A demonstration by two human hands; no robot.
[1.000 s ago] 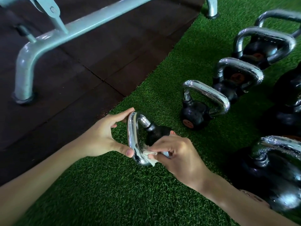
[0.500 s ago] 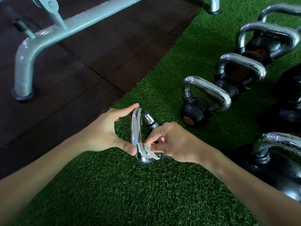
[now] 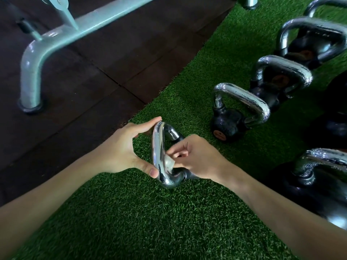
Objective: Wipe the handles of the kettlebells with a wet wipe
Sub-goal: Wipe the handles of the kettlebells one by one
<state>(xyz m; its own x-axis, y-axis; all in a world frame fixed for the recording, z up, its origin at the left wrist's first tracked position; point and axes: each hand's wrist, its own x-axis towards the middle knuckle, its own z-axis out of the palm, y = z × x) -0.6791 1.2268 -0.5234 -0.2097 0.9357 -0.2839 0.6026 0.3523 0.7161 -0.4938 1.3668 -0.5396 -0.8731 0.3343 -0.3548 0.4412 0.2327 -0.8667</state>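
Observation:
A small black kettlebell lies tilted on the green turf, its chrome handle (image 3: 157, 147) turned towards me. My left hand (image 3: 124, 149) pinches that handle between forefinger at its top and thumb near its lower bend. My right hand (image 3: 195, 156) pinches a small white wet wipe (image 3: 168, 162) against the inner side of the handle, and hides most of the black body. A row of further kettlebells with chrome handles runs away to the right, the nearest one (image 3: 236, 113) upright.
Two larger kettlebells (image 3: 281, 79) (image 3: 311, 42) stand farther along the row, and a big one (image 3: 319, 177) sits close at the right edge. A pale grey metal frame (image 3: 32, 72) stands on the dark rubber floor (image 3: 93, 91) to the left of the turf.
My right hand has slid the wipe up from the handle's lower bend onto its inner side. The left hand keeps its pinch on the handle.

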